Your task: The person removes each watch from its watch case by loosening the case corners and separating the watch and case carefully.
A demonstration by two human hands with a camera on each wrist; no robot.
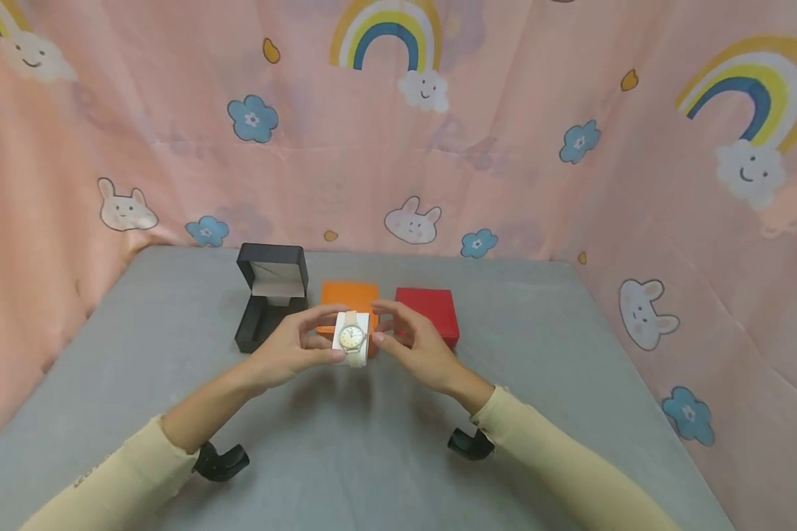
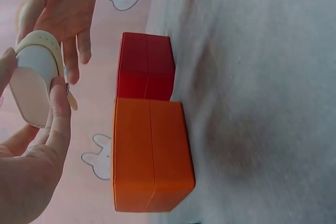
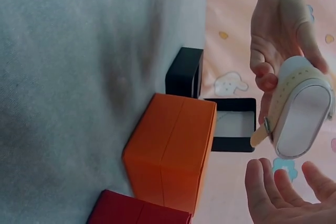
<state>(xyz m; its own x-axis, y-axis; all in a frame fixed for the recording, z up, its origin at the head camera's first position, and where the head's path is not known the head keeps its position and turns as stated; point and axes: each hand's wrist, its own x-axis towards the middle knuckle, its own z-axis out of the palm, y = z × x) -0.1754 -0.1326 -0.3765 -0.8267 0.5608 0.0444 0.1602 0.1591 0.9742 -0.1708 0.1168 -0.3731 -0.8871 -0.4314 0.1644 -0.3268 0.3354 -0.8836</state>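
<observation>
A wristwatch [image 1: 352,337] with a round pale dial and cream strap is wrapped around a white watch cushion [image 1: 340,323]. Fingers and thumb of my left hand [image 1: 282,355] grip the cushion from its side, holding it up above the table. My right hand [image 1: 426,352] hovers on the other side with fingers spread. In the right wrist view, a gap shows between the right hand's fingers [image 3: 254,182] and the cushion's flat end [image 3: 304,121]. The strap's loose tail and buckle [image 3: 266,125] hang at one side.
Behind the hands, a black watch box [image 1: 272,254] stands with its lid raised. An orange box [image 1: 350,293] and a closed red box [image 1: 438,306] sit to its right on the grey table [image 1: 345,472]. A pink patterned curtain [image 1: 345,177] surrounds the table.
</observation>
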